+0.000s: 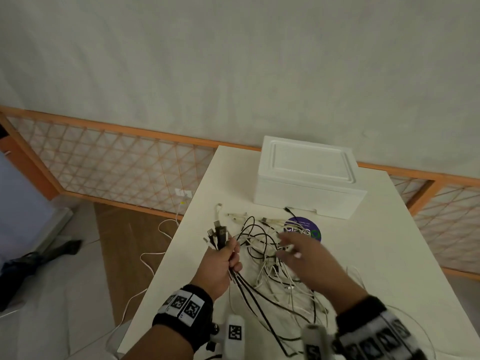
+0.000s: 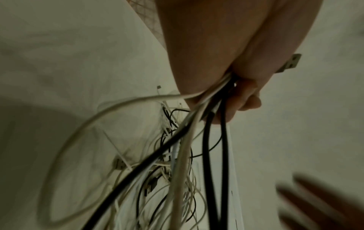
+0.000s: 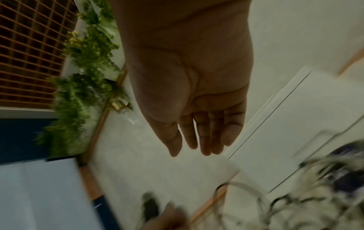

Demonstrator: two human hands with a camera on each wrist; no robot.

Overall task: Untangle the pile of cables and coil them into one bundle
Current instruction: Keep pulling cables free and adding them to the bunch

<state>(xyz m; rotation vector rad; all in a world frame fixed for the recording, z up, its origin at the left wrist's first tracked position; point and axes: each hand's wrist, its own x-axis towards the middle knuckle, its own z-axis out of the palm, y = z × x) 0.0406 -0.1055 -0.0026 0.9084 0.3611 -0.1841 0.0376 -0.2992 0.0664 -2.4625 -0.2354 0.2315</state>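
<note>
**Inspector A:** The left hand [image 1: 220, 261], low and left of centre in the head view, is clenching round a bunch of gathered cable ends [image 1: 218, 236]. Black and white connectors are sticking up out of the fist, and the strands are trailing down out of it toward the bottom of the frame. The left wrist view is confirming this: curled fingers [image 2: 244, 99] are closing on black and pale strands.

**Inspector B:** The right hand [image 1: 309, 261] is hovering right of centre, blurred, with fingers [image 3: 204, 137] straight and close together. It is grasping nothing. Whether its fingertips are touching any strand cannot be told.

**Inspector A:** The cable pile [image 1: 275, 266] is lying tangled on the white table [image 1: 376, 250], in the lower middle of the head view, between and beneath the two hands. Black and white strands are crossing one another there, and some are running toward the bottom edge.

**Inspector B:** A purple round disc [image 1: 306, 227] is lying just above the pile, partly covered by white strands. A white foam box [image 1: 306, 175] is standing further up the frame, lid on. One white cord [image 1: 145, 258] is lying on the floor at the left.
</note>
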